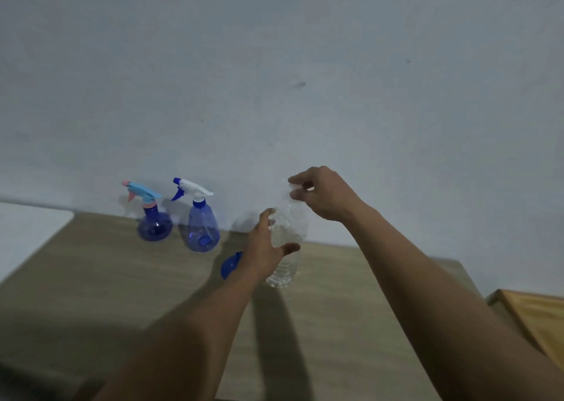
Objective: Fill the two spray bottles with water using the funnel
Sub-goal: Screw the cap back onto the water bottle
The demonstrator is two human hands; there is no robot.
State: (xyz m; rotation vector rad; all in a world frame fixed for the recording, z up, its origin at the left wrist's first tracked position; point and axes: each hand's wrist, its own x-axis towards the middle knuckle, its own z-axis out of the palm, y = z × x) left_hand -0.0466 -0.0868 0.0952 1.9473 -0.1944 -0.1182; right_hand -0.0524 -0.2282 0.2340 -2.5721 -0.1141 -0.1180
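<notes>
Two blue spray bottles stand against the wall: a round one with a light-blue and pink trigger (154, 225) and a taller one with a white and blue trigger (202, 228). A clear water bottle (285, 248) stands upright on the wooden table (122, 278). My left hand (264, 245) wraps around the bottle's left side at mid height. My right hand (320, 191) pinches the white cap at the bottle's top. A blue funnel (230, 265) lies on the table just left of the bottle, partly hidden behind my left wrist.
A pale wall rises right behind the table. A white surface (27, 233) adjoins the table at the left. A light wooden piece (534, 318) sits beyond the table's right edge.
</notes>
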